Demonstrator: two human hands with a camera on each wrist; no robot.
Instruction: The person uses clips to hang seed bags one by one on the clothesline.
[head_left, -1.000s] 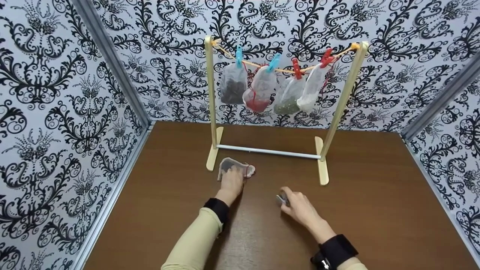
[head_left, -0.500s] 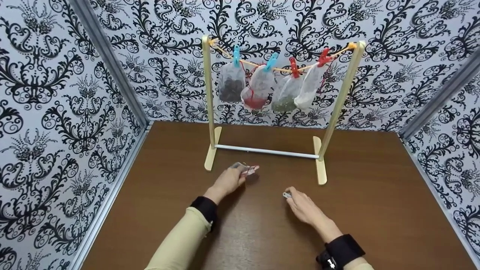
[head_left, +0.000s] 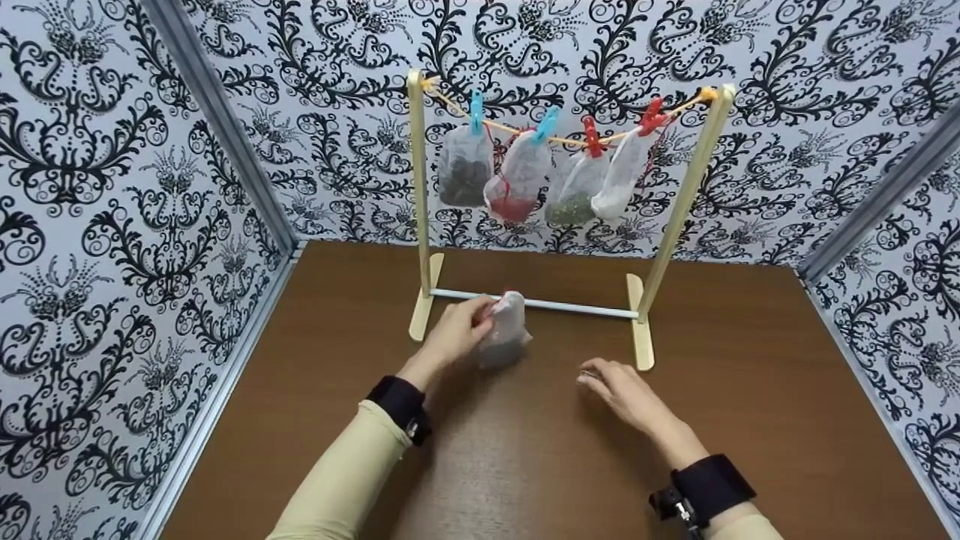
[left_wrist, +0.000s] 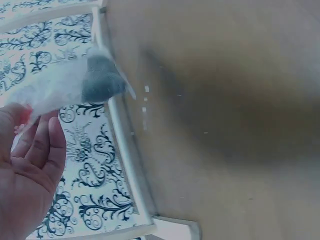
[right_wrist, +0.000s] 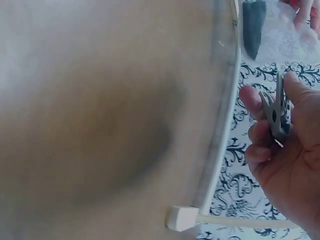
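Observation:
My left hand (head_left: 454, 331) pinches a translucent white drawstring pouch (head_left: 508, 324) by its red-corded neck. Dark grey contents fill the bottom of this pouch, best seen in the left wrist view, where the bag (left_wrist: 60, 85) hangs off the fingertips. My right hand (head_left: 628, 396) holds a grey clothespin (right_wrist: 278, 112) between thumb and curled fingers, to the right of the pouch. Behind both hands stands a small wooden drying rack (head_left: 420, 187). From its orange cord hang several similar pouches, including a dark-filled one (head_left: 465, 169) and a red-filled one (head_left: 517, 180).
Blue clothespins (head_left: 476, 112) and red clothespins (head_left: 592, 136) grip the pouches on the cord. A white crossbar (head_left: 570, 307) joins the rack's feet low over the brown table (head_left: 510, 465). Patterned walls (head_left: 112, 225) with grey metal corner posts enclose the table.
My left hand has picked the pouch up off the table and now holds it hanging near the crossbar. My right hand has shifted slightly right and forward with the clothespin.

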